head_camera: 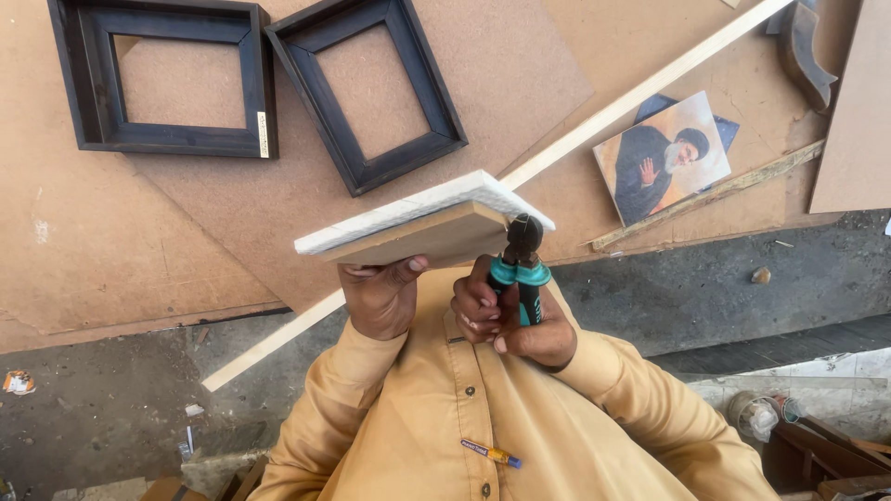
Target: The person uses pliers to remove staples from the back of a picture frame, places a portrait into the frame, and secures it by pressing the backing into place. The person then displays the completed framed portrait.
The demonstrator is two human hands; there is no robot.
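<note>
Brown fibreboard sheets cover most of the floor seen from the head camera, with bare grey concrete along their near edge.

At the far left corner of the board lie two dark wooden frames: a squarer frame lying straight, and just beside it a second frame turned at an angle. Both are empty, showing only board through their openings. A long pale wooden strip runs diagonally across the sheets towards the far right, passing behind the hands. Near the right edge a printed portrait photo lies flat, with a rough stick just below it. A dark curved wooden piece sits in the far right corner.

The left hand holds up a white-edged frame with a brown backing board, thumb pressed against its underside and fingers curled beneath it. The right hand is wrapped tight around the teal handles of a pair of pliers, whose dark head touches the right corner of the held frame. A small crayon-like stick rests on the person's tan shirt.
</note>
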